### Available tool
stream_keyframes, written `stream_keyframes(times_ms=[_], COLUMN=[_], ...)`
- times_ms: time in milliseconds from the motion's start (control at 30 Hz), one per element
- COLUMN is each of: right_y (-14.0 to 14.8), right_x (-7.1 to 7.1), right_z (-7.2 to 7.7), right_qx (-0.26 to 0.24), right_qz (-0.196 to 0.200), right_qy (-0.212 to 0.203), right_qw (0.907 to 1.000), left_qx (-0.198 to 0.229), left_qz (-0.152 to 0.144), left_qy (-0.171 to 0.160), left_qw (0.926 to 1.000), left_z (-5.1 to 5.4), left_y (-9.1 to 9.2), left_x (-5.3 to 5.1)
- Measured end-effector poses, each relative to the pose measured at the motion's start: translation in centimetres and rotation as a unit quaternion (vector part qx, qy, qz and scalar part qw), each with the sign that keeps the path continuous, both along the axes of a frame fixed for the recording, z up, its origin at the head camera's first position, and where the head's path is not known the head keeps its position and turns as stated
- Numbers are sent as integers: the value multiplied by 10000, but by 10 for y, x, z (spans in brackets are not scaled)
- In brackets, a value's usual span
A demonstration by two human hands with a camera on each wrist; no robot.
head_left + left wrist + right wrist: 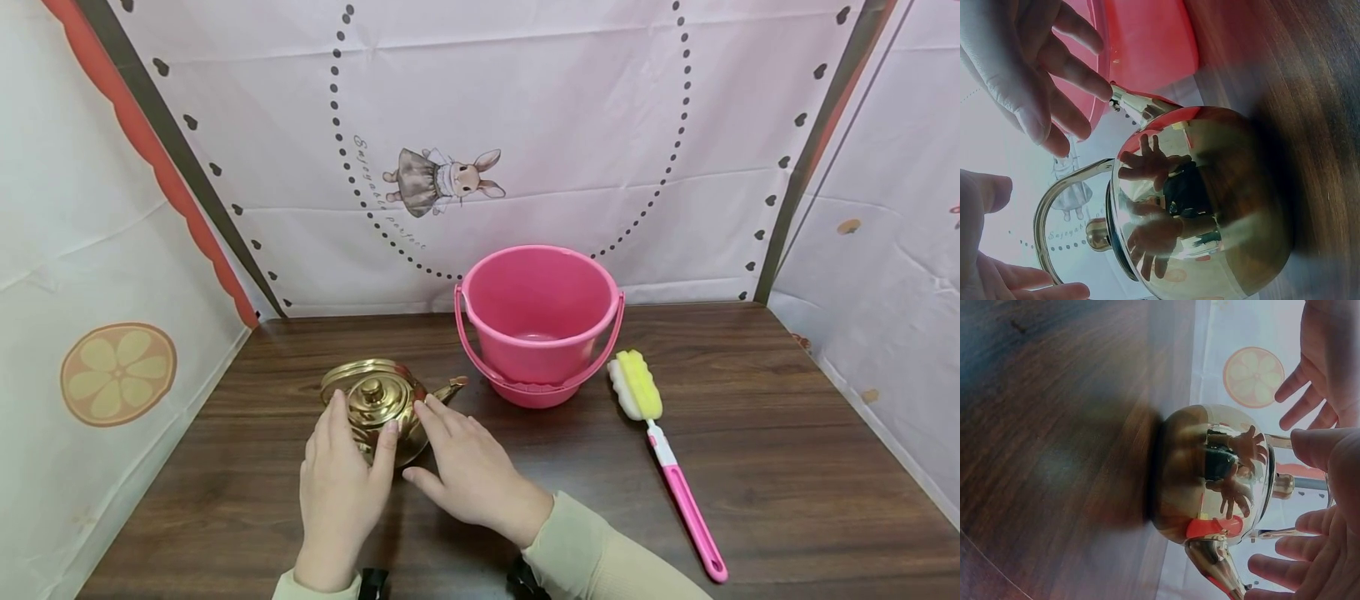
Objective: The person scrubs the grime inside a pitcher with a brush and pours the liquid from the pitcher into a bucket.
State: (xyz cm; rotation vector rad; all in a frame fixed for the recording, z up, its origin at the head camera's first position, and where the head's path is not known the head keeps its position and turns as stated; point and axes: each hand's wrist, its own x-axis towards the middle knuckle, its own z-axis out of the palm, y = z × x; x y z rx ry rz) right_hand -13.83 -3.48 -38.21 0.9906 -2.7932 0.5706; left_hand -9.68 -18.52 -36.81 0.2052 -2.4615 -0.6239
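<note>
A shiny gold teapot (411, 433) with a knobbed lid and a hoop handle stands upright on the table, its spout pointing right toward the bucket. My left hand (341, 479) is held over its near left side, fingers extended. On the near right, my right hand (476, 471) has its fingers spread toward the spout. Both wrist views show a gap between the hands and the polished teapot body (1235, 206), which mirrors them. In the right wrist view, the lid knob (1283, 485) sits beside the right hand's fingers. Neither hand holds anything.
A pink bucket (536, 367) with its handle lowered stands behind and right of the teapot. Farther right lies a pink-handled sponge brush (682, 500) with a yellow and white head. Printed cloth walls (585, 125) enclose the dark wooden table (787, 433).
</note>
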Motion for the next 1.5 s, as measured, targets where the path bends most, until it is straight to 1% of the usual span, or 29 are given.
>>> stream_keyframes(times_ms=[233,400,533,800,1133,1500], right_y=[-1,-3,-4,-6,-7,-9], right_x=[0,0,0,1,1,1], right_z=[0,1,1,1,0,1], right_qx=[-89,-135,-144,-190,-234,-176], right_qz=[89,132,138,161,222,282], right_qy=[-46,-103,-67,-60,-6,80], right_qw=[9999,9998,9998,9997,9995,9994], left_qx=[-1,43,99,275,426,385], left_qz=[-90,-127,-130,-85,33,99], left_qy=[241,288,274,96,-13,50], left_qw=[9997,9995,9995,9995,9991,9992], left_z=[-1,-2,-2,2,5,6], left_y=[-2,-3,-4,-7,-8,-11], left_x=[-1,-2,-2,0,1,3])
